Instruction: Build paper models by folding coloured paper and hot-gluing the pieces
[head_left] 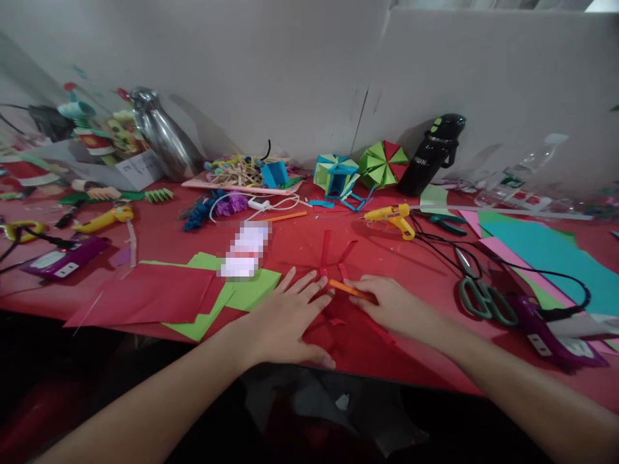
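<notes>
My left hand lies with fingers spread over red paper at the table's front edge, its fingertips touching a red paper strip. My right hand is closed around a slim orange stick that points left toward those fingertips. Whether it is a pencil or a cutter I cannot tell. Just beyond the hands, folded red strips stand up from the red surface. Another red piece rests between the hands.
Red and green paper sheets lie left, near a blurred phone. Scissors, a yellow glue gun, cables and coloured paper are right. Behind are folded-paper models, a black bottle and a metal flask.
</notes>
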A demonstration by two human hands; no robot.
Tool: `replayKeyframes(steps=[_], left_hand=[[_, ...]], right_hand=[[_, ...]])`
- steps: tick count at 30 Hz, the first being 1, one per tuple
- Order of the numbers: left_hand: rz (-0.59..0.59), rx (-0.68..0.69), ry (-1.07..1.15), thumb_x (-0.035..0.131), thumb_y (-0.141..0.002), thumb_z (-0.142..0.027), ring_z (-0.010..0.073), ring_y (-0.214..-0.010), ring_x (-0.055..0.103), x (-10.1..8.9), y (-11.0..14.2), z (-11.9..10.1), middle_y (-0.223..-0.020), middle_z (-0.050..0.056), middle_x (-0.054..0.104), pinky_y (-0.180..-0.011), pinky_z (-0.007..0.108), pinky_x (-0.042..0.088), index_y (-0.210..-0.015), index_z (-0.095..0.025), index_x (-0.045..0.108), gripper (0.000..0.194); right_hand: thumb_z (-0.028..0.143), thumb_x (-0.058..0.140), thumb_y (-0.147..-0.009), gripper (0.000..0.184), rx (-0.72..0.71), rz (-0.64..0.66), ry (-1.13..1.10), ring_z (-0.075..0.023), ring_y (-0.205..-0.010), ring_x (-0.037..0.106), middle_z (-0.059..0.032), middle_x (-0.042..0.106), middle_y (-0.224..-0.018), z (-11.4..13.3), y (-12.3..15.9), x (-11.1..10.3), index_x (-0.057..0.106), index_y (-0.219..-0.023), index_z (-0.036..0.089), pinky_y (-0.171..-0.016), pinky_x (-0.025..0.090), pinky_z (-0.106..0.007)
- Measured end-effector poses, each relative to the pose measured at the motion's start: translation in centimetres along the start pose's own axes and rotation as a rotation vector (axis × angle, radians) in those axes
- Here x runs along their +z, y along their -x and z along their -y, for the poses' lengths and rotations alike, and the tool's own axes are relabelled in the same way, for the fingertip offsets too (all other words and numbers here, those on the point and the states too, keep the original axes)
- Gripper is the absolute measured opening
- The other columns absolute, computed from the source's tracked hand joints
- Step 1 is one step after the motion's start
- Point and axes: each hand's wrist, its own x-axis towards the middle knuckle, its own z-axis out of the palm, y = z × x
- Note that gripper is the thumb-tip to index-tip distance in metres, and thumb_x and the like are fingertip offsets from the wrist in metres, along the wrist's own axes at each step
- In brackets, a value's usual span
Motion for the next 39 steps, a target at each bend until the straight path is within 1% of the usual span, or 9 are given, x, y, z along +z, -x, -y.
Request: replayKeyframes(steps=[4, 10, 16, 20, 23, 26, 30, 33, 39], left_hand=[[0.013, 0.005, 0.004, 0.042, -0.08, -0.088, 0.035, -0.154, 0.014, -0.1, 0.1, 0.1, -0.165, 0.014, 0.022, -0.123, 0.056, 0.001, -0.153, -0.018, 0.039, 0.101], [0.007, 0.007, 0.012, 0.042, -0.083, -0.084, 0.0351, -0.154, 0.014, -0.3, 0.4, 0.5, -0.165, 0.01, 0.022, -0.123, 0.059, 0.003, -0.157, -0.022, 0.031, 0.097], [-0.01, 0.015, -0.001, 0.041, -0.081, -0.087, 0.0355, -0.153, 0.015, -0.4, 0.4, 0.5, -0.165, 0.011, 0.023, -0.123, 0.058, 0.006, -0.157, -0.023, 0.032, 0.1], [-0.008, 0.007, -0.009, 0.037, -0.079, -0.09, 0.0353, -0.153, 0.016, -0.4, 0.4, 0.5, -0.165, 0.011, 0.024, -0.123, 0.057, 0.004, -0.157, -0.024, 0.031, 0.103], [-0.019, 0.002, -0.023, 0.035, -0.08, -0.09, 0.0353, -0.153, 0.017, -0.1, 0.3, 0.5, -0.165, 0.011, 0.024, -0.123, 0.057, 0.006, -0.156, -0.025, 0.033, 0.1], [-0.043, -0.024, -0.037, 0.035, -0.081, -0.088, 0.037, -0.152, 0.02, 0.1, 0.1, 0.3, -0.165, 0.013, 0.024, -0.123, 0.057, 0.01, -0.154, -0.023, 0.039, 0.098], [-0.038, -0.044, -0.029, 0.034, -0.085, -0.085, 0.0365, -0.151, 0.022, -0.2, 0.0, 0.2, -0.164, 0.014, 0.025, -0.122, 0.057, 0.013, -0.152, -0.023, 0.042, 0.091], [-0.021, -0.035, -0.001, 0.034, -0.089, -0.082, 0.0345, -0.152, 0.021, -0.7, 0.1, 0.3, -0.163, 0.011, 0.03, -0.122, 0.058, 0.013, -0.153, -0.026, 0.04, 0.085], [0.0, -0.036, 0.025, 0.038, -0.088, -0.081, 0.0356, -0.153, 0.019, -1.1, 0.4, 0.6, -0.164, 0.008, 0.027, -0.122, 0.06, 0.012, -0.154, -0.029, 0.037, 0.084]], right_hand=[[0.024, 0.055, -0.093, 0.039, 0.026, -0.018, 0.128, -0.0249, -0.102, 0.068, -0.009, 0.074, -0.111, -1.1, 0.4, -0.3, 0.067, -0.13, 0.026, -0.091, 0.05, -0.037], [0.039, 0.058, -0.095, 0.03, 0.035, -0.042, 0.163, -0.0259, -0.102, 0.07, -0.0072, 0.076, -0.112, -4.1, 1.8, -1.4, 0.074, -0.12, 0.031, -0.09, 0.053, -0.041], [0.037, 0.055, -0.097, 0.04, 0.001, -0.167, 0.128, -0.0266, -0.117, 0.066, -0.0085, 0.07, -0.129, -5.3, 3.3, -1.4, 0.062, -0.136, 0.031, -0.1, 0.052, -0.045], [0.032, 0.051, -0.098, 0.036, 0.032, -0.144, 0.256, -0.0253, -0.102, 0.071, -0.008, 0.073, -0.116, -5.3, 4.4, -1.3, 0.067, -0.13, 0.03, -0.087, 0.057, -0.04], [0.026, 0.051, -0.095, 0.039, 0.063, -0.151, 0.382, -0.0246, -0.094, 0.072, -0.0081, 0.071, -0.119, -5.0, 5.2, -1.3, 0.066, -0.131, 0.03, -0.078, 0.058, -0.037], [0.024, 0.053, -0.093, 0.045, 0.049, -0.169, 0.42, -0.0221, -0.087, 0.072, -0.0071, 0.069, -0.118, -4.5, 5.5, -1.3, 0.062, -0.136, 0.032, -0.071, 0.057, -0.033], [0.019, 0.053, -0.091, 0.043, -0.007, -0.129, 0.33, -0.018, -0.086, 0.07, -0.0037, 0.07, -0.106, -4.3, 5.1, -1.3, 0.066, -0.13, 0.033, -0.076, 0.055, -0.03], [0.024, 0.056, -0.093, 0.035, -0.002, -0.129, 0.262, -0.0189, -0.088, 0.07, -0.0039, 0.071, -0.105, -4.4, 4.7, -1.6, 0.07, -0.124, 0.033, -0.08, 0.055, -0.032], [0.026, 0.061, -0.092, 0.03, 0.013, -0.133, 0.239, -0.0195, -0.085, 0.071, -0.0035, 0.072, -0.096, -4.8, 4.8, -1.8, 0.074, -0.119, 0.031, -0.076, 0.055, -0.031]])
